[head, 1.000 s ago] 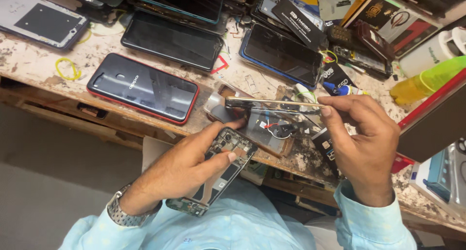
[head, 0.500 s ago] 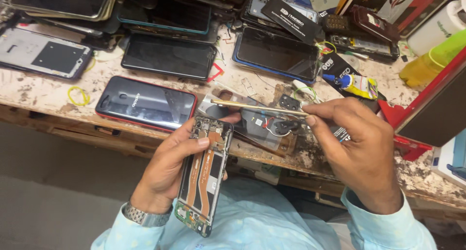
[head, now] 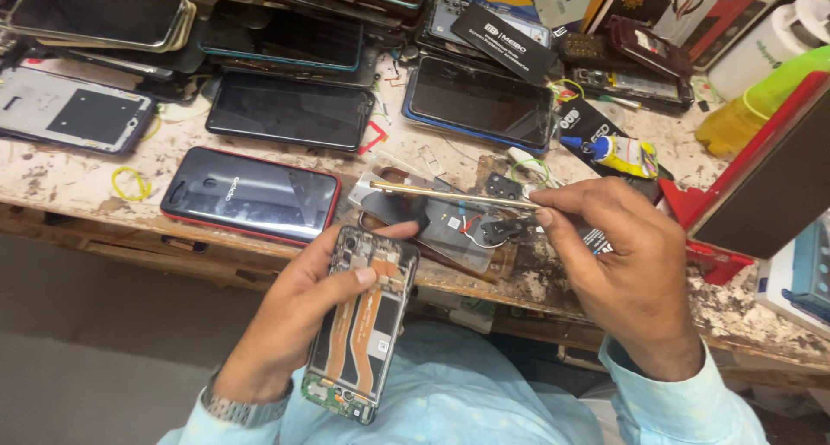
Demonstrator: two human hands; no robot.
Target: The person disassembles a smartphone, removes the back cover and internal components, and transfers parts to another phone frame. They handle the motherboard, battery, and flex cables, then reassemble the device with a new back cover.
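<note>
My left hand [head: 294,315] grips an opened phone [head: 361,324] with its back off, showing orange flex cables and a green board at the bottom end. It is held upright over my lap, just in front of the bench edge. My right hand [head: 618,263] pinches the right end of a thin phone back cover [head: 450,196], seen edge-on and tilted up above the bench. Under the cover lie a dark panel and small loose parts [head: 458,229].
The worn bench [head: 69,173] carries several phones: a black one with a red rim [head: 251,194], dark screens [head: 290,110] [head: 480,101], a grey back shell [head: 73,112]. A glue tube [head: 622,155], yellow bottle [head: 752,108] and red-edged box [head: 761,186] stand at right.
My left hand has turned the opened phone from flat and angled to upright, circuit side toward me. The view shifted; my right hand still holds the thin cover over the bench.
</note>
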